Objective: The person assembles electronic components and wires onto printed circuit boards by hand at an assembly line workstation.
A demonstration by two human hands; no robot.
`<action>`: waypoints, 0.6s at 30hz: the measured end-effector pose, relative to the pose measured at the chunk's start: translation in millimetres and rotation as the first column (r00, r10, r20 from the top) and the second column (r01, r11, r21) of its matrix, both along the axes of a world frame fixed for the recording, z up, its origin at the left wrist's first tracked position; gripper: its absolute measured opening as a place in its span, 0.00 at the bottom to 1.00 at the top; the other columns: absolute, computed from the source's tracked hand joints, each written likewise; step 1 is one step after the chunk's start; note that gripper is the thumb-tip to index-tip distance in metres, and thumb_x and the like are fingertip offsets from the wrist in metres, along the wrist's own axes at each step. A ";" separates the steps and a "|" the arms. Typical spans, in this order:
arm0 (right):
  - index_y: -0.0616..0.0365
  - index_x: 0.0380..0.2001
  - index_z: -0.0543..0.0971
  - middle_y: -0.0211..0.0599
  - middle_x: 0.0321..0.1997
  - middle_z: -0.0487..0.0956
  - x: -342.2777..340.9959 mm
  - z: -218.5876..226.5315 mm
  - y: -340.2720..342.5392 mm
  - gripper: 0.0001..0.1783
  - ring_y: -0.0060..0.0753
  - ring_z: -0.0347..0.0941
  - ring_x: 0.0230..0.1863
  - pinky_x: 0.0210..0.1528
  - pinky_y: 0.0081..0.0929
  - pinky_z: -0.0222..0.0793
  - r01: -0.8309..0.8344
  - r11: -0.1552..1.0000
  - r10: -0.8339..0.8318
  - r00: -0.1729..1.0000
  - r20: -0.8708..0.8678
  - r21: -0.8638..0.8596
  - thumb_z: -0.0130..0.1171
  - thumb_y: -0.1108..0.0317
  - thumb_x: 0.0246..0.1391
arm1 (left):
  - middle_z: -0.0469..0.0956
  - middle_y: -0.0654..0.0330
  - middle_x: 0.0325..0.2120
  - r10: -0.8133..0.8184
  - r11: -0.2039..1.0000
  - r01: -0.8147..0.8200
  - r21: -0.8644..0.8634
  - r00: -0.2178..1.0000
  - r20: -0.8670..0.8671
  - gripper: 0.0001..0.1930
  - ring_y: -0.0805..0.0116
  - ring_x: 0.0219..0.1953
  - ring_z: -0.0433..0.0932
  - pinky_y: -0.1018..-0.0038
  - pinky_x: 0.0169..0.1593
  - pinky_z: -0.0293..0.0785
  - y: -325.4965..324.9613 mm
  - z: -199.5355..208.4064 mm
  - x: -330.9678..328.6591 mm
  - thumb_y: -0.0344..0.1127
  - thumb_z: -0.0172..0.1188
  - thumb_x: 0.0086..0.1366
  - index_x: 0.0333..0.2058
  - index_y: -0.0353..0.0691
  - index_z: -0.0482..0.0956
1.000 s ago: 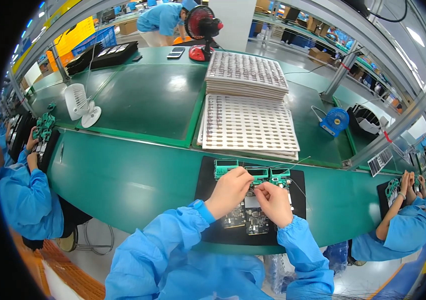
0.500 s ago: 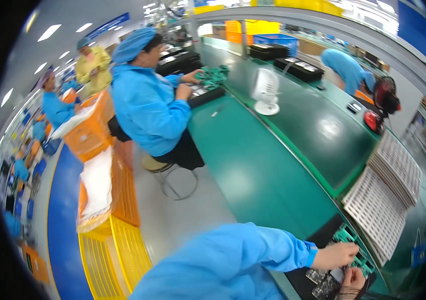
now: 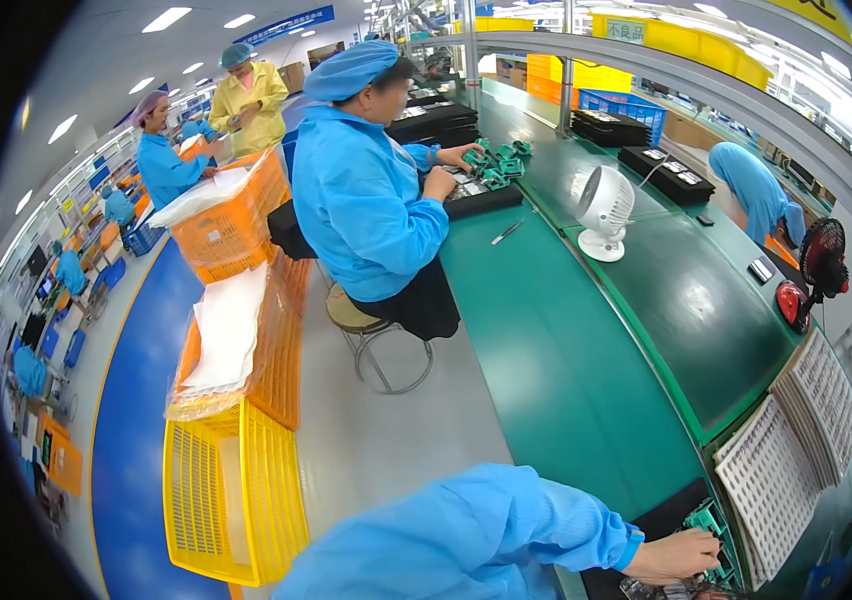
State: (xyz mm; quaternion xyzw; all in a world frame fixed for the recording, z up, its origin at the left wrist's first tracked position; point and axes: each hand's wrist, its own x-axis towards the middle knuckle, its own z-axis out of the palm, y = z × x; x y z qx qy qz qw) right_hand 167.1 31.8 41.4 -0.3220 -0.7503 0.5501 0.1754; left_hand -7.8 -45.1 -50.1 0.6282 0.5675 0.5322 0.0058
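My left hand (image 3: pixel 676 556), in a blue sleeve, reaches over a black pad (image 3: pixel 668 510) at the lower right. Its fingers are bent and pressed together beside green plastic pieces (image 3: pixel 706 520); what they pinch, if anything, is hidden. Some dark circuit boards (image 3: pixel 646 588) lie under and below this hand, cut by the lower edge. My right hand is out of the picture.
White perforated sheets (image 3: pixel 771 490) lean in a stack beside the pad. A white fan (image 3: pixel 604 212) and a red-black fan (image 3: pixel 816 270) stand across the green bench (image 3: pixel 506 340). One co-worker (image 3: pixel 366 200) sits ahead; yellow (image 3: pixel 271 500) and orange crates (image 3: pixel 281 340) line the left.
The whole view has swung left and up, so the bench sits farther right and lower. My right hand, visible before by the green pieces, has left the picture. My left hand stays at them.
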 end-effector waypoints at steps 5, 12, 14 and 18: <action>0.63 0.32 0.78 0.26 0.23 0.74 -10.4 1.5 -16.5 0.05 0.14 0.66 0.24 0.26 0.14 0.60 0.038 0.995 -0.031 0.996 -0.078 0.096 0.58 0.72 0.60 | 0.77 0.63 0.20 -0.182 0.958 0.288 -0.007 0.622 0.762 0.09 0.78 0.26 0.75 0.77 0.28 0.69 -10.0 7.8 5.0 0.34 0.59 0.64 0.31 0.32 0.78; 0.65 0.33 0.78 0.27 0.25 0.76 -21.4 -8.7 -17.4 0.06 0.15 0.68 0.25 0.27 0.14 0.64 0.009 0.989 0.003 0.997 -0.077 0.150 0.59 0.72 0.60 | 0.82 0.54 0.27 -0.090 0.989 0.138 -0.056 0.851 0.517 0.10 0.64 0.30 0.81 0.69 0.33 0.74 -53.4 42.8 -2.5 0.40 0.63 0.61 0.34 0.39 0.83; 0.65 0.33 0.78 0.28 0.25 0.77 -31.0 -1.2 -27.1 0.06 0.15 0.69 0.25 0.27 0.14 0.65 0.018 0.993 -0.007 0.996 -0.090 0.116 0.59 0.71 0.60 | 0.82 0.56 0.26 -0.120 0.985 0.171 -0.033 0.801 0.586 0.11 0.64 0.30 0.81 0.69 0.34 0.74 -54.0 40.5 0.4 0.41 0.62 0.62 0.33 0.39 0.83; 0.64 0.34 0.79 0.29 0.26 0.78 -40.7 3.4 -33.3 0.06 0.15 0.70 0.24 0.27 0.13 0.66 -0.045 0.988 0.059 0.994 -0.093 0.148 0.59 0.71 0.60 | 0.79 0.62 0.25 -0.135 0.943 0.332 -0.028 0.456 0.880 0.07 0.80 0.29 0.75 0.79 0.28 0.70 -47.8 31.0 -0.4 0.31 0.64 0.60 0.30 0.33 0.78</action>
